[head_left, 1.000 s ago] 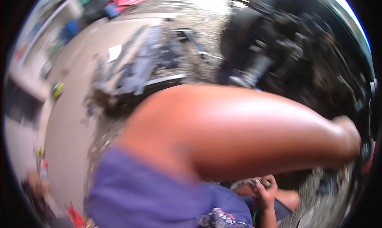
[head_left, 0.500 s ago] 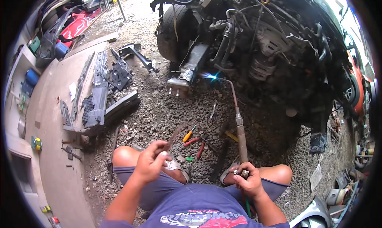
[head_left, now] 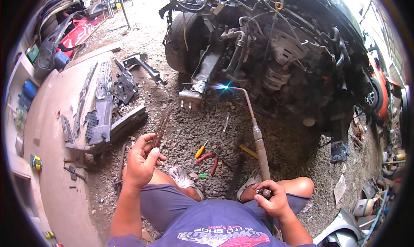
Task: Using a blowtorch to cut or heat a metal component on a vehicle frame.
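My right hand (head_left: 277, 202) is wrapped round the valve end of a gas welding torch (head_left: 260, 148). Its bent copper-coloured tip gives off a blue-white flame (head_left: 226, 87), pointing left just beside a bare metal frame rail (head_left: 208, 71) of a stripped car front. A metal end piece with two studs (head_left: 189, 99) sits on the rail's near end. Whether the flame touches the rail I cannot tell. In my left hand (head_left: 141, 164) a small bundle of thin rusty rods (head_left: 161, 128) is pinched between thumb and fingers, slanting up and away from me.
On the gravel before me lie a yellow-handled screwdriver (head_left: 199, 152), red-handled pliers (head_left: 214, 165) and a yellow strip (head_left: 248, 151). Removed car metal parts (head_left: 102, 113) lie on the concrete slab at left. A tire (head_left: 183, 44) stands behind the rail; a silver panel (head_left: 340, 229) is at lower right.
My left hand has moved left and up, and the rods now stand more upright and show more fully. The lit torch stays in my right hand; the view has shifted slightly.
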`<state>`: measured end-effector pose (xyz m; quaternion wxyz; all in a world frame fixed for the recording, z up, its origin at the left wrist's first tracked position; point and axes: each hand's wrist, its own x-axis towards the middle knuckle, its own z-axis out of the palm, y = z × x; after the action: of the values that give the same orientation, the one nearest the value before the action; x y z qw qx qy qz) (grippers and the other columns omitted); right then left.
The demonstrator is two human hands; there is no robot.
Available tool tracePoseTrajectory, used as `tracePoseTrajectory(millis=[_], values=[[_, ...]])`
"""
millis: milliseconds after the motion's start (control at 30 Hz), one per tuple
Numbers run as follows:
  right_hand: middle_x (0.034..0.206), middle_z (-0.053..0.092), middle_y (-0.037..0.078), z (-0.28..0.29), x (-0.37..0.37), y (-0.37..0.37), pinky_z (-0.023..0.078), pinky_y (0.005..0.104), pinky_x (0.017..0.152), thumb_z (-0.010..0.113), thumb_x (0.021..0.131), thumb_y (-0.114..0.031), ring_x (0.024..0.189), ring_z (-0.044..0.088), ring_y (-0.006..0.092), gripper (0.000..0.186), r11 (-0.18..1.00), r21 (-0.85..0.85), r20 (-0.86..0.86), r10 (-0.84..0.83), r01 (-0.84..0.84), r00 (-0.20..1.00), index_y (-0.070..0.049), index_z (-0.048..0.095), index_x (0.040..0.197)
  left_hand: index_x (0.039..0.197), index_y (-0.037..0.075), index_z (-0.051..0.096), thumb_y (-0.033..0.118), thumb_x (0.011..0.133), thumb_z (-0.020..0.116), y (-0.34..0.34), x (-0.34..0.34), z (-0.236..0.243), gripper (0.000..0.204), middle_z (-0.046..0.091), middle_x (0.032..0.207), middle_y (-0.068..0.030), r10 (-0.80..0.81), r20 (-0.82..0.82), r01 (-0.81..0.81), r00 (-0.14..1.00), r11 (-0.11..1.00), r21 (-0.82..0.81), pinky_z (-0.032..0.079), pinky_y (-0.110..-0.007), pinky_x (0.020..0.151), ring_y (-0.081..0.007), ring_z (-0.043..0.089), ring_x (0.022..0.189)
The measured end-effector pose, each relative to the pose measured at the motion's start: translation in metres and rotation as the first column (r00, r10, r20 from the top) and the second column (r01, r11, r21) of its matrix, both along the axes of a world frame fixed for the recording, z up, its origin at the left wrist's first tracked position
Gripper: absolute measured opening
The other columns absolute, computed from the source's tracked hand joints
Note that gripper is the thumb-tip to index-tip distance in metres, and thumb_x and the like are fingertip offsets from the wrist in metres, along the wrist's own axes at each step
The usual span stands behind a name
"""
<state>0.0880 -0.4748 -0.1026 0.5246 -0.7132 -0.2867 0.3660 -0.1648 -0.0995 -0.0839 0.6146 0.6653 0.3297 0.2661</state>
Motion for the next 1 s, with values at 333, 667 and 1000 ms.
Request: tracePoseTrajectory(millis=[333,667,1000], values=[[0.09,0.073,0.002,-0.006,0.009,0.007,0.055,0.0286,0.067,0.081,0.094,-0.003,0.073,0.068,0.0088,0.019,0.971,-0.233,0.259,0.121,-0.06,0.958,-0.003,0.069,0.109,0.147,-0.005,0.057,0.002,0.109,0.061,0.008,-0.003,-0.02,0.039,0.078,0.108,-0.0109,-0.006,-0.102,0.007,0.995,1.0,0.009,0.06,-0.028,0.071,-0.014,0.076,0.086],[0.083,0.07,0.002,-0.042,0.002,0.012,0.054,0.0289,0.061,0.078,0.097,0.0,0.068,0.066,0.0092,0.016,0.953,-0.303,0.278,0.071,0.017,0.958,-0.004,0.063,0.104,0.145,-0.004,0.058,0.004,0.11,0.06,0.036,-0.028,-0.028,0.036,0.077,0.11,-0.0089,0.118,-0.09,-0.11,0.989,0.99,0.091,0.058,-0.025,0.069,-0.0122,0.075,0.085],[0.086,0.075,0.004,-0.026,-0.008,0.017,0.057,0.0317,0.072,0.081,0.094,-0.006,0.078,0.069,0.0104,0.017,0.963,-0.267,0.15,-0.002,0.042,0.989,-0.003,0.068,0.105,0.147,-0.005,0.057,0.003,0.109,0.061,0.028,-0.031,-0.043,0.039,0.077,0.112,-0.0108,0.151,-0.076,-0.155,0.986,0.987,-0.043,0.059,-0.026,0.07,-0.0138,0.075,0.087]])
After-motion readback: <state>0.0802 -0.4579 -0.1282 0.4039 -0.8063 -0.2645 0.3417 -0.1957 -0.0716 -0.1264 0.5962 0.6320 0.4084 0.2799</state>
